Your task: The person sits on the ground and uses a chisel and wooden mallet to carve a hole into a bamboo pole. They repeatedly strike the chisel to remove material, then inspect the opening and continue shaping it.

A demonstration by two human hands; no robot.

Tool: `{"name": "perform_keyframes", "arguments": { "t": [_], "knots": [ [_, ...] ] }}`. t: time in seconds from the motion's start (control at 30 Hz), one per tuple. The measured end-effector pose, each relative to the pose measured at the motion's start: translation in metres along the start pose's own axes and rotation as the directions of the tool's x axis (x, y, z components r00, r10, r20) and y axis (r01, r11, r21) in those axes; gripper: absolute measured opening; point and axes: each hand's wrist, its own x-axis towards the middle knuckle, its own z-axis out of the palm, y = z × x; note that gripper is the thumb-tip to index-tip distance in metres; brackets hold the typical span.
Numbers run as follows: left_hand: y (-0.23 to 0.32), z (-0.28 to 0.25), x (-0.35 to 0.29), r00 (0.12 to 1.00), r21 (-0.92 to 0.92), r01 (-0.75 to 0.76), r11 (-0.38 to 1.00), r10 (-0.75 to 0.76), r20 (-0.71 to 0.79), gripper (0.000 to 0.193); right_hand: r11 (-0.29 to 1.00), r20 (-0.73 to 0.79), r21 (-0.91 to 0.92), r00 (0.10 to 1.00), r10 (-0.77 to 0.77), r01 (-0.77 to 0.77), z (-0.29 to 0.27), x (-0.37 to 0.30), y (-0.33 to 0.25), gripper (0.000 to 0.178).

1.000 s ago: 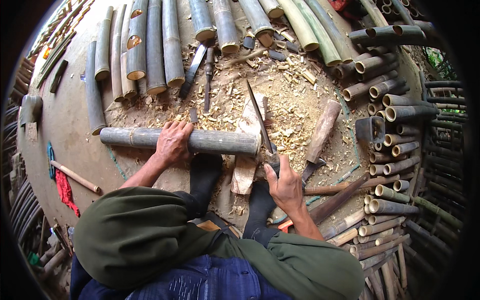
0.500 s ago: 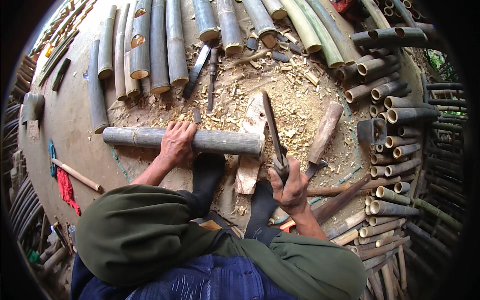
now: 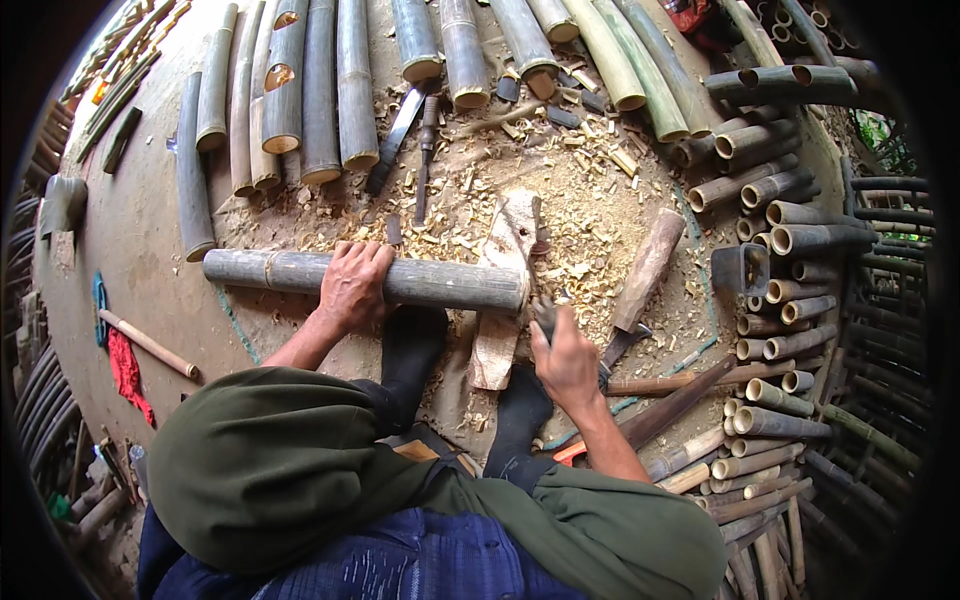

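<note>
My left hand (image 3: pixel 355 280) is wrapped over a dark grey bamboo tube (image 3: pixel 450 284), which lies crosswise in front of me. The tube's right end rests on a pale, chipped wooden block (image 3: pixel 494 355) between my feet. In my right hand (image 3: pixel 568 360) is the handle of a machete (image 3: pixel 543 312), closed in the fingers. Its blade is seen nearly edge-on and blurred, close beside the tube's right end; whether it touches the cut rim I cannot tell.
Wood chips (image 3: pixel 590 235) cover the ground. Ahead lie a chisel (image 3: pixel 426 165), a knife (image 3: pixel 400 130) and a row of bamboo tubes (image 3: pixel 355 90). To the right are a thick wooden billet (image 3: pixel 650 268), a long dark blade (image 3: pixel 680 402) and stacked bamboo (image 3: pixel 785 430).
My right hand has swung the machete downward, from raised beside the tube to low at its right end. My left hand and the bamboo tube stay nearly in place.
</note>
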Motion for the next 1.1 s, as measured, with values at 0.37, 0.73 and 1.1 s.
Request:
{"name": "perform_keyframes", "arguments": {
  "t": [0.37, 0.73, 1.1],
  "knots": [
    [0.008, 0.0, -0.008, 0.994, 0.008, 0.02, 1.0, -0.019, -0.108, 0.049, 0.969, -0.14, 0.176, 0.979, -0.151, 0.174, -0.033, -0.004, -0.023, 0.027],
    [0.012, 0.007, -0.014, 0.977, 0.04, 0.028, 0.999, -0.019, -0.213, 0.05, 0.937, -0.268, 0.222, 0.941, -0.208, 0.271, -0.039, 0.0, -0.035, 0.035],
    [0.01, 0.016, -0.023, 0.97, 0.069, 0.048, 0.996, -0.03, -0.243, 0.058, 0.988, -0.014, 0.155, 1.0, -0.026, 0.028, -0.034, 0.0, -0.024, 0.035]
  ]
}}
